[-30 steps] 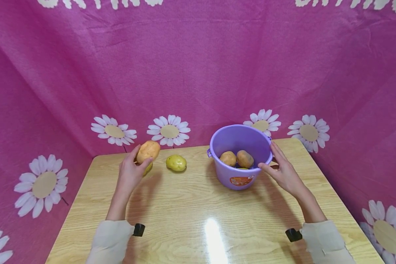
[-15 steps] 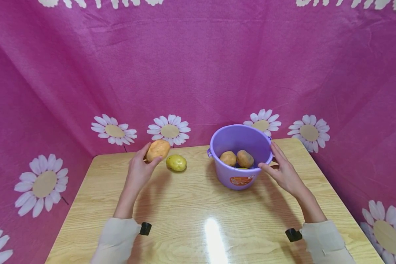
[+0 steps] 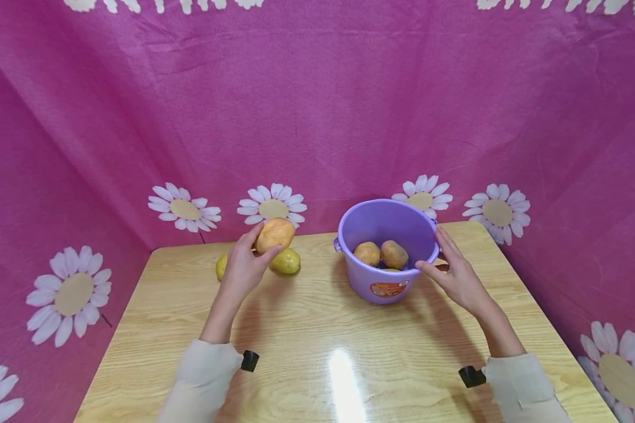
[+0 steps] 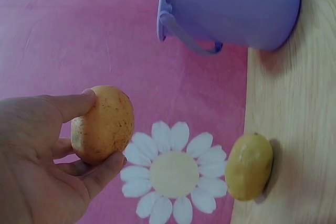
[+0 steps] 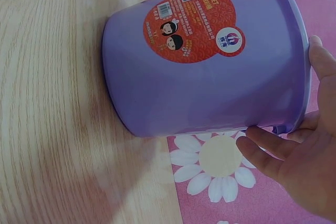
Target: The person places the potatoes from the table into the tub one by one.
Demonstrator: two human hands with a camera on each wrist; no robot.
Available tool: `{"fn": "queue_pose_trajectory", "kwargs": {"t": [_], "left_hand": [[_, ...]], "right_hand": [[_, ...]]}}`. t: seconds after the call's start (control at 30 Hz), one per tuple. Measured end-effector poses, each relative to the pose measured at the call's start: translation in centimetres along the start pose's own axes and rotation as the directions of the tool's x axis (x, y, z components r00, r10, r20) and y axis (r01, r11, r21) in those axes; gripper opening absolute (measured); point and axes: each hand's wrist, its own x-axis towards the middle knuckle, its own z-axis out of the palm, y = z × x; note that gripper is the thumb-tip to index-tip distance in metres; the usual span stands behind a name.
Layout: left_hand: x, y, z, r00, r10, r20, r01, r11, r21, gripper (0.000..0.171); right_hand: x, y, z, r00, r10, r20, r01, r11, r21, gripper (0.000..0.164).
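My left hand (image 3: 245, 265) holds a light brown potato (image 3: 276, 234) between thumb and fingers, raised above the table. Behind and below it lies a shiny yellow-green potato-like piece (image 3: 286, 262), partly covered by the hand and potato. Another yellow-green piece (image 3: 221, 267) peeks out left of the hand. On the right stands a purple bucket (image 3: 358, 276), upright. Two brown potatoes (image 3: 367, 254) rest inside it, with a sliver of something yellow below them. My right hand (image 3: 457, 279) grips the bucket's right side, thumb at the rim; the right wrist view shows its fingers against the outer wall.
The wooden table (image 3: 307, 329) ends at a pink cloth wall (image 3: 317, 117) printed with daisies. A brown object (image 3: 441, 267), mostly hidden, lies behind my right hand. The bucket's handle (image 4: 186, 35) hangs on its side.
My left hand has carried the potato rightward toward the bucket, now over the nearer yellow-green piece, uncovering part of the other. My right hand and the bucket stay in place.
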Motion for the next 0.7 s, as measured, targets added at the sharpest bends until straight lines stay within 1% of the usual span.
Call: {"fn": "queue_pose_trajectory", "kwargs": {"t": [0.17,0.3,0.53,0.7], "left_hand": [[0.2,1.3,1.1,0.999,0.046,0.018,-0.046,0.999,-0.001,0.068],[0.4,2.2,2.0,0.996,0.082,0.031,-0.082,0.996,-0.024,0.067],[0.8,3.6,3.8,0.986,0.165,0.03,-0.163,0.984,-0.067,0.067],[1.0,4.5,4.9,0.982,0.183,0.052,-0.178,0.981,-0.078,0.066]], "right_hand": [[0.0,0.0,0.0,1.0,0.003,0.001,-0.003,1.0,0.003,0.088],[0.0,0.0,-0.1,1.0,0.003,-0.002,-0.003,1.0,0.004,0.088],[0.0,0.0,-0.1,1.0,0.0,-0.003,0.0,1.0,0.028,0.087],[0.0,0.0,0.0,1.0,0.0,-0.003,0.0,0.999,0.04,0.086]]}}
